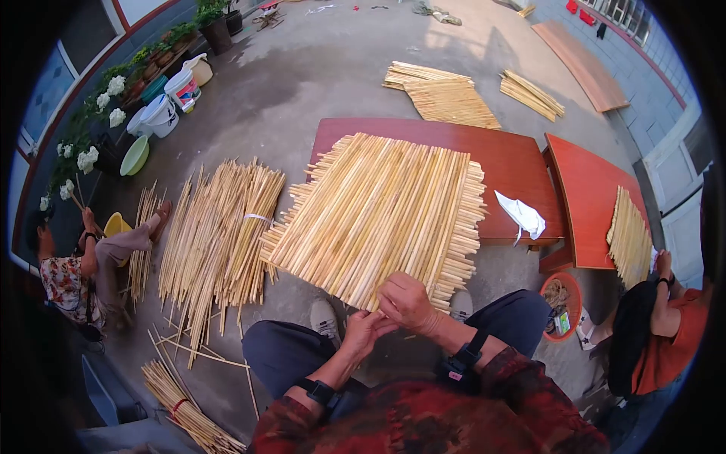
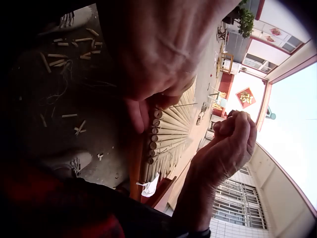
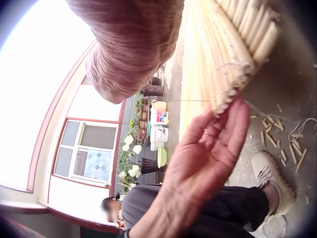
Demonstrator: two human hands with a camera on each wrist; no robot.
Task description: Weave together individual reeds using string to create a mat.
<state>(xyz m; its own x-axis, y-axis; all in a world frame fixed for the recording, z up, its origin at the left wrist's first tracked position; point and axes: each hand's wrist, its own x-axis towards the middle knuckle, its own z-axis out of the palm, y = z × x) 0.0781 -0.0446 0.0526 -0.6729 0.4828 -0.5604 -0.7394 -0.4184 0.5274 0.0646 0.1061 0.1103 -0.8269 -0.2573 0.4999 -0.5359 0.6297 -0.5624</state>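
A mat of pale stalks lies over the red table and reaches toward the person's knees. My left hand is at its near edge; in the right wrist view that left hand pinches the stalk ends between thumb and fingers. My right hand is beside it in the head view, fingers curled. In the left wrist view the right hand stands apart from the mat with fingertips pinched together. A thin thread or needle runs from the mat edge toward it; its far end is hard to see.
Loose stalks and a tied bundle lie at the left. A white cloth rests on the red table. An orange basket stands at the right. Seated people flank both sides; cut pieces litter the floor.
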